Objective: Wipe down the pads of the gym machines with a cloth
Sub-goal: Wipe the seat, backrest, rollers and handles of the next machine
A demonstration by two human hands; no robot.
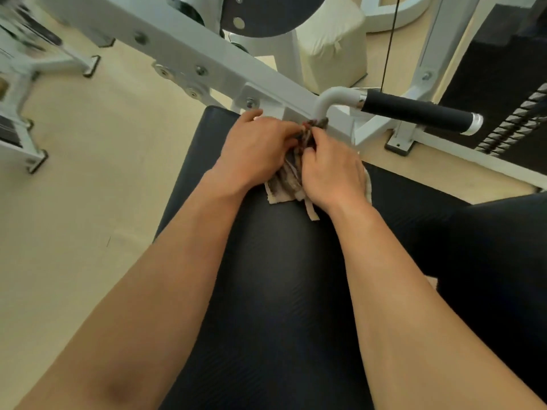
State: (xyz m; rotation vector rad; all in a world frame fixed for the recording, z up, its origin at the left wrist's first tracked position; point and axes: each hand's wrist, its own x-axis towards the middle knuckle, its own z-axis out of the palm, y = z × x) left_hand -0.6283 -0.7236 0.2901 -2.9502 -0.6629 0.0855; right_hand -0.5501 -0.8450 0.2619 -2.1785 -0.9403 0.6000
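Forearms (177,276) cross black bench pad (275,306); L hand (251,149) & R hand (334,170) both clutch bunched cloth (288,184). Prob folding step; next needs cloth flat, firm strokes.

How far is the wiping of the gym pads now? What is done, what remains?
Done: nothing shows as wiped for sure. In hand: the left hand and right hand grip the bunched cloth at the far end of the dark pad, by the white frame. Left: probably the cream pad behind the frame.
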